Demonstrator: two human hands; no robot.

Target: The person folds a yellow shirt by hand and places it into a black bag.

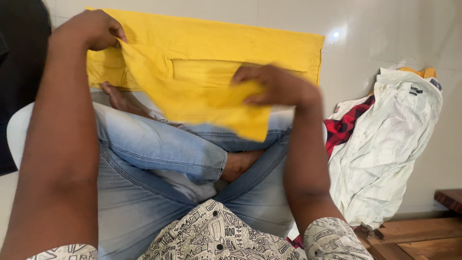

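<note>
A yellow garment (211, 53) lies spread on the pale floor in front of my crossed legs in light blue jeans. My left hand (94, 30) pinches a corner of its near part and lifts it at the upper left. My right hand (274, 86) grips the same raised fold (192, 96) farther right, slightly blurred. The lifted part hangs over my knees between both hands. The far part of the garment stays flat on the floor.
A heap of clothes lies on the floor at the right: a white shirt (385, 139) on top, a red and black checked piece (344, 125) under it, a bit of yellow cloth (423, 72) behind. Wooden furniture (418, 236) stands at the lower right. A dark object (19, 58) is at the left.
</note>
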